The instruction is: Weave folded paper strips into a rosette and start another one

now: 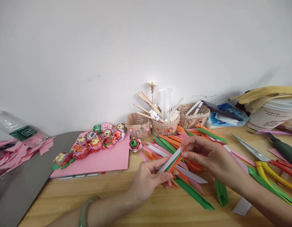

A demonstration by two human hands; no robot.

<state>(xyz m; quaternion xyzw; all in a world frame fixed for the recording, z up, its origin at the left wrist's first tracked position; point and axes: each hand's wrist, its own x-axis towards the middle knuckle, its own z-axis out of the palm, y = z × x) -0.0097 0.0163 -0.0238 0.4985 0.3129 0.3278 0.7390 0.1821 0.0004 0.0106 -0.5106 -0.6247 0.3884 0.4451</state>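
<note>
Between my two hands is a small stack of folded paper strips (170, 160), white, green and orange, tilted up to the right. My left hand (149, 176), with a ring and a green bangle on the wrist, pinches the lower left end. At the upper right end, the thumb and fingers of my right hand (200, 154) close on the same strips. Beneath and behind my hands lies a loose heap of folded paper strips (193, 193) in green, orange, pink and white. Finished paper flowers (96, 143) rest on a pink paper stack (113, 159) to the left.
Decorated wooden baskets (138, 126) with sticks and tubes stand along the wall. Yellow-and-red-handled scissors (259, 156) and a dark green-handled tool (282, 146) lie at right, near a white bucket (271, 113). A plastic bottle (17, 126) and pink paper pieces (23, 154) are at far left.
</note>
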